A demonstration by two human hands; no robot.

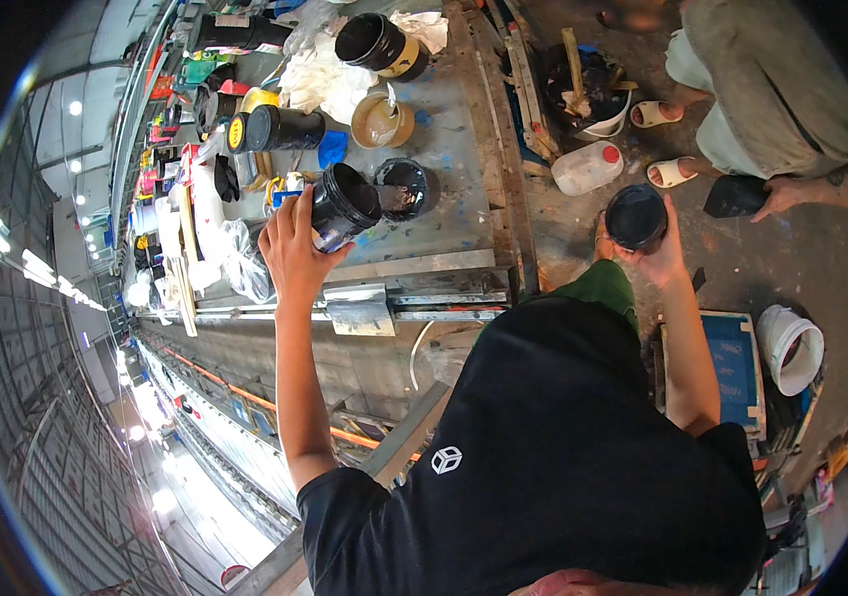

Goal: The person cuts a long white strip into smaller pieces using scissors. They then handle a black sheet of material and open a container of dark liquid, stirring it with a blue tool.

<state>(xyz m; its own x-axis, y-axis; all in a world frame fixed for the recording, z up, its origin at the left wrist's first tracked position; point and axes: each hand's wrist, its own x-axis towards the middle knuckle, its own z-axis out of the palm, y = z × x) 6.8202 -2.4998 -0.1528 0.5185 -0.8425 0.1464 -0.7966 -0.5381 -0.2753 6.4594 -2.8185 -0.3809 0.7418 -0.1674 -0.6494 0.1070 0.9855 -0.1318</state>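
Note:
My left hand (295, 242) grips a black plastic tub (334, 216). That tub is tilted, and its open mouth faces an open tub of dark, glossy ink or paint (403, 195) standing on the worktable (461, 149). Whether the two rims touch, I cannot tell. Off to the side of the table, my right hand (662, 257) holds a round black piece (636, 217), either a lid or a second tub seen from above. Close to the dark-filled tub stand an open tan tub with a pale substance (377, 123) and a lidded black jar (289, 129).
Another open black tub (371, 43) and crumpled white cloth (327, 74) lie farther up the table. A wooden rail (494, 141) edges it. On the floor are a plastic jug (586, 170), a waste bucket (602, 123) and a white bucket (789, 350). A co-worker (774, 82) stands nearby holding something black.

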